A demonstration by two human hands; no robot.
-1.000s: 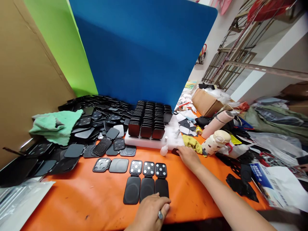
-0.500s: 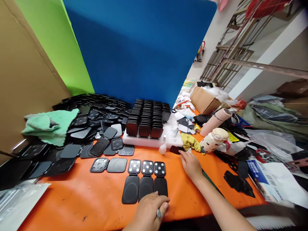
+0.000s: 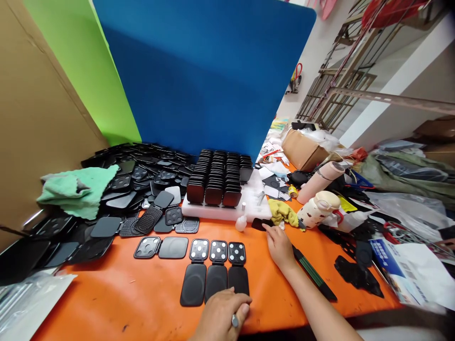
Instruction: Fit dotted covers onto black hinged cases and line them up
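Note:
My left hand [image 3: 222, 315] is curled near the front edge of the table, closed around a slim tool whose round grey end [image 3: 234, 321] pokes out; the rest of it is hidden. Its fingers lie over the lower ends of three hinged black flat cases, laid open side by side, such as the left one [image 3: 193, 285]. Their upper flaps carry silvery round discs. My right hand [image 3: 280, 244] reaches forward, its fingertips closed at the right edge of a small dark square plate [image 3: 261, 224]. A white squeeze bottle [image 3: 241, 223] stands left of that plate.
A white foam block [image 3: 213, 211] holds rows of upright black plates [image 3: 213, 180]. Black cases [image 3: 142, 166] pile up at the left beside a green cloth [image 3: 76, 189]. Right of centre are a yellow cloth [image 3: 282, 213], a cream cup [image 3: 318, 208] and a green-black strip [image 3: 314, 274].
The view has shifted slightly, and more of the green-black strip shows beside my right forearm. Both hands keep nearly the same places.

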